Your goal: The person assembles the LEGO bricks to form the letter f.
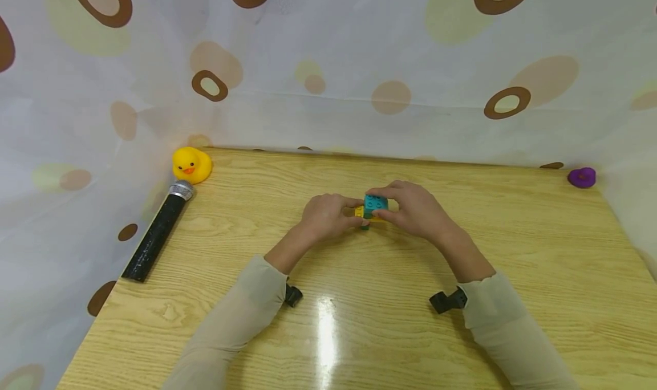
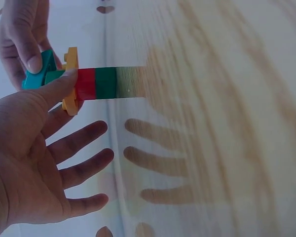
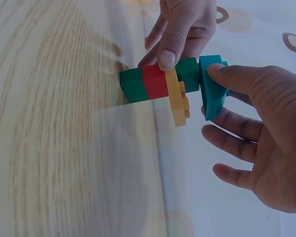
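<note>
A small tower of toy building blocks stands on the wooden table (image 1: 246, 253), between both hands. From the bottom it has a green block (image 3: 132, 85), a red block (image 3: 154, 82), a wider yellow plate (image 3: 174, 101) with studs, and a second green block (image 3: 189, 74). My left hand (image 1: 327, 216) pinches the tower at the yellow plate between thumb and forefinger, its other fingers spread. With thumb and fingers, my right hand (image 1: 418, 207) grips a teal block (image 3: 212, 94) at the tower's top, slightly tilted against the green block below.
A yellow rubber duck (image 1: 192, 165) sits at the back left corner, with a black microphone (image 1: 159, 233) lying in front of it. At the back right is a small purple toy (image 1: 582, 177). A patterned sheet (image 1: 328, 65) hangs behind the table and along its sides.
</note>
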Demonstrator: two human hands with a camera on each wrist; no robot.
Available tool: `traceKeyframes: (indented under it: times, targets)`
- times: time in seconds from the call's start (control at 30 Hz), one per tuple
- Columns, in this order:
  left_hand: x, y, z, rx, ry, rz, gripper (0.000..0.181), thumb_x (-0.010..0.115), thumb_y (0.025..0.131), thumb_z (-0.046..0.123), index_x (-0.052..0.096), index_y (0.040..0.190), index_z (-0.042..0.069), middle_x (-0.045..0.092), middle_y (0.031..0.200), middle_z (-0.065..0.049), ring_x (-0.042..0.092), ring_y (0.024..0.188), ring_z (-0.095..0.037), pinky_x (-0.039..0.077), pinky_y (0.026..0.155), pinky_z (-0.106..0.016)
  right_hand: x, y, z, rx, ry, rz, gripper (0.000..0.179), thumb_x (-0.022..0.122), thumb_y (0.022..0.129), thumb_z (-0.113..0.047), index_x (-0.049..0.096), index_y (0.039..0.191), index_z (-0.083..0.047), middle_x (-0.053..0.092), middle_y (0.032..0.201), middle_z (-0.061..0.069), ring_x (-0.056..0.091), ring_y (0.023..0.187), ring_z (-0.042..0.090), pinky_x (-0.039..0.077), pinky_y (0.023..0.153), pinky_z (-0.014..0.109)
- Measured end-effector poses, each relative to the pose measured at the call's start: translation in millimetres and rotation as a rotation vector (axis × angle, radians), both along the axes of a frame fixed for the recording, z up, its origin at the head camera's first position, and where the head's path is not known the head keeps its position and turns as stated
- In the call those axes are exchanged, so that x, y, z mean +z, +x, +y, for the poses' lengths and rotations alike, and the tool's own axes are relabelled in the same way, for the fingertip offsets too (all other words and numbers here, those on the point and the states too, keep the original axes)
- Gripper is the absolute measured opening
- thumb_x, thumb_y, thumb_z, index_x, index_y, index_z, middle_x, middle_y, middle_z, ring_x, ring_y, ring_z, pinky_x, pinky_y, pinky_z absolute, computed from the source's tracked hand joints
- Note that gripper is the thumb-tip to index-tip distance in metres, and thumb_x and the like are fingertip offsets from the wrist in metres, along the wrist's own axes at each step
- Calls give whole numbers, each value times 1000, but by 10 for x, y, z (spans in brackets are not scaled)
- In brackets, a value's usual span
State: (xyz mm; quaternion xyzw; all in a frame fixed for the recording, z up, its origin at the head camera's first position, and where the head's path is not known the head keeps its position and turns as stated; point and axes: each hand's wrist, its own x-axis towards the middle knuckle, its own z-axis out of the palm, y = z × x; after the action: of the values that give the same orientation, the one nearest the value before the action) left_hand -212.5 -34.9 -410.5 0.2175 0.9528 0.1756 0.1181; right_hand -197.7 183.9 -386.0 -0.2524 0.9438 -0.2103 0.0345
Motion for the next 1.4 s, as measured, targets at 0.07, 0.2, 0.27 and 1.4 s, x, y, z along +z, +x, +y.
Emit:
traceKeyframes:
  times: [0.07, 0.2, 0.27, 1.4]
  targets:
    - [4, -2, 2, -3, 1, -3, 56, 63, 95, 57, 57, 145, 33, 71, 76, 1, 29, 48, -8, 26, 48, -23, 3, 2, 1, 0, 1, 4, 47, 73, 95, -29, 64, 139, -17, 68, 127, 14, 66, 115, 35, 54, 93, 53]
    - [7, -3, 3, -7, 4, -4, 57, 63, 95, 57, 57, 146, 33, 72, 78, 0, 28, 47, -8, 26, 47, -23, 4, 8, -3, -1, 0, 9, 47, 73, 95, -28, 64, 139, -16, 68, 127, 15, 65, 115, 36, 54, 93, 53]
    - [5, -2, 2, -8, 4, -4, 57, 63, 95, 57, 56, 146, 33, 77, 92, 0, 27, 47, -8, 26, 47, -23, 6, 14, -9, 0, -2, 8, 47, 73, 95, -28, 64, 139, -16, 68, 127, 15, 65, 115, 36, 54, 93, 53]
    - [27, 12, 50, -16, -23, 1, 56, 62, 95, 56, 56, 146, 32, 67, 137, 6, 38, 52, -8, 31, 51, -24, -52, -22, 17, -87, -135, -101, 43, 74, 94, -32, 68, 134, -21, 67, 122, 10, 66, 100, 29, 54, 81, 46]
